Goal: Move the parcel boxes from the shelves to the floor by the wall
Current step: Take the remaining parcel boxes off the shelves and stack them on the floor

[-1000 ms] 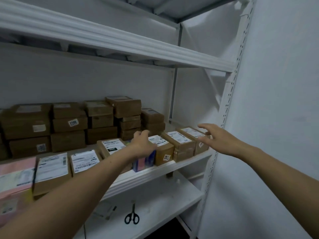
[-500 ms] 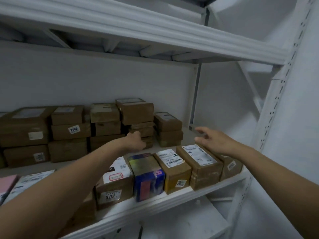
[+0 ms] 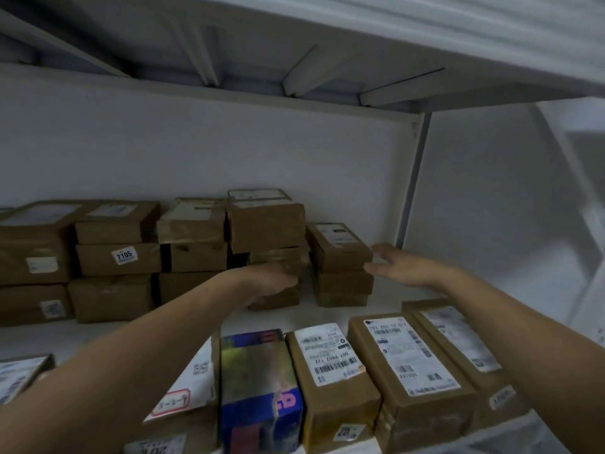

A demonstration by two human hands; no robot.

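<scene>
Left hand (image 3: pixel 273 279): stretched forward, fingers together, laid on the middle stack (image 3: pixel 265 229).
Right hand (image 3: pixel 404 266): fingers spread, held beside the end stack (image 3: pixel 340 253).
Boxes: end stack is kept at the shelf (image 3: pixel 389 298) back right corner.

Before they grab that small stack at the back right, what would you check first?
1. Hands free: ok; left hand and right hand hold nothing.
2. Hands flank the back stack: ok, one on each side.
3. Grip made: not ok; both hands are flat, contact unclear.
4. Headroom under the upper shelf: ok.
5. Path out: not ok; front boxes lie under the arms, so lift over them.
6. Floor spot by the wall: cannot tell, out of view.
</scene>
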